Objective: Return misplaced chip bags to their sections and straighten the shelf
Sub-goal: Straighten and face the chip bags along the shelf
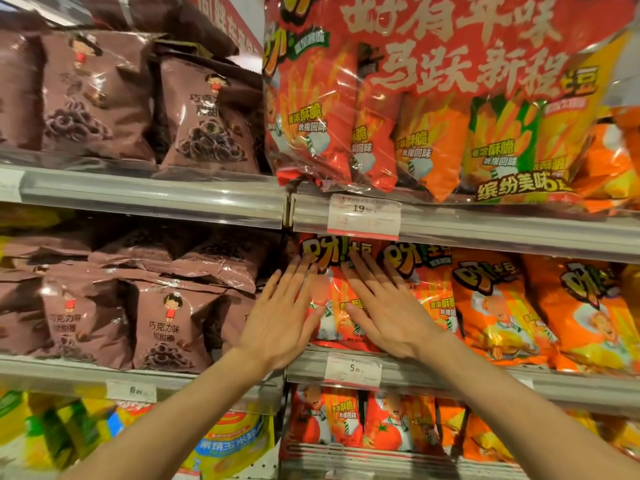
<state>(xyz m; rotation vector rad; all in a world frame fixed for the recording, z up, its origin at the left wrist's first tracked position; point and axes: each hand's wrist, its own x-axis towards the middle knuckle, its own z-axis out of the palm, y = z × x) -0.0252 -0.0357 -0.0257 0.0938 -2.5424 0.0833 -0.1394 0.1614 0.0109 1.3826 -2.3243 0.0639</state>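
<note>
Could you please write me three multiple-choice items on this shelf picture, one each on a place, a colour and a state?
1. Where do both hands rest?
A. on the red chip bag on the middle right shelf
B. on the top shelf
C. on the floor

2. What colour are the bags left of the hands?
A. blue
B. brown
C. white

3. How are the hands?
A. fists
B. open and flat
C. pinching a tag

A: left hand and right hand press the red chip bag.
B: brown bags.
B: fingers spread, no grip.

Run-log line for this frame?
step: straightening | left hand: flat on red bag | right hand: flat on red bag | grasp: none
</note>
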